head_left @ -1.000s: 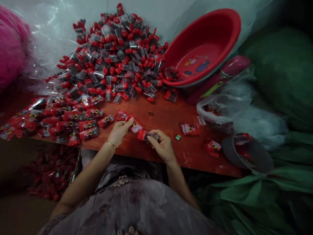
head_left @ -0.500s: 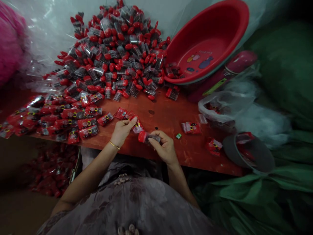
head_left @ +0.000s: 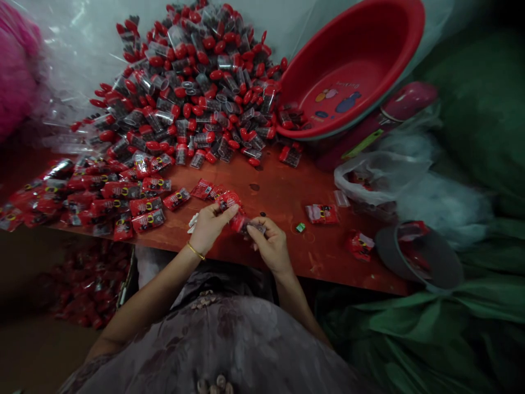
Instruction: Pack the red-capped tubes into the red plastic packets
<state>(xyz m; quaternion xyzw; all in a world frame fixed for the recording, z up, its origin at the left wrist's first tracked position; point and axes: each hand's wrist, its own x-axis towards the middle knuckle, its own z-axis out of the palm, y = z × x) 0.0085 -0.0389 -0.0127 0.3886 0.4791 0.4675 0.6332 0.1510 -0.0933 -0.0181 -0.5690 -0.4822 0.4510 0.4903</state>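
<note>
Head: hands [head_left: 272,250] over reddish table [head_left: 287,189], pale wall [head_left: 283,22] behind.

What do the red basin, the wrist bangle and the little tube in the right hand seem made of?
Basin: probably moulded plastic, smooth with printed figures. Bangle: perhaps metal, going by its golden shine. Tube: likely clear plastic, since dark contents seem to show through.

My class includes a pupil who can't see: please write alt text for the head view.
The left hand holds a red wrapper, the right hand a tube, over a table. Behind lies a heap of red-capped tubes, with red packets left and a tilted red basin right.
</note>
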